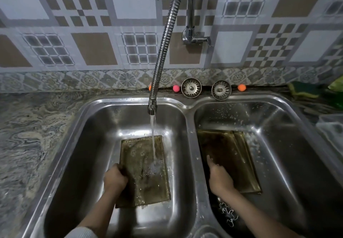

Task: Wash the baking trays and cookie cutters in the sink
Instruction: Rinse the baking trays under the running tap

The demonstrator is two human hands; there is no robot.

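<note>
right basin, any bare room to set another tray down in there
Bare floor lies right of the stacked trays toward the right basin's far wall. The left side is crowded: right hand on the trays, cookie cutters just below.

A steel double sink (189, 108) holds one baking tray (144, 172) per basin, the right one (243, 163) stacked.

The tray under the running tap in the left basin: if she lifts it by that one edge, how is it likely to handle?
The tray looks rigid sheet metal, so it probably stays flat. It is wet under the stream, so likely slippery in the left hand. Its raised rim may hold water that spills when tilted.
</note>
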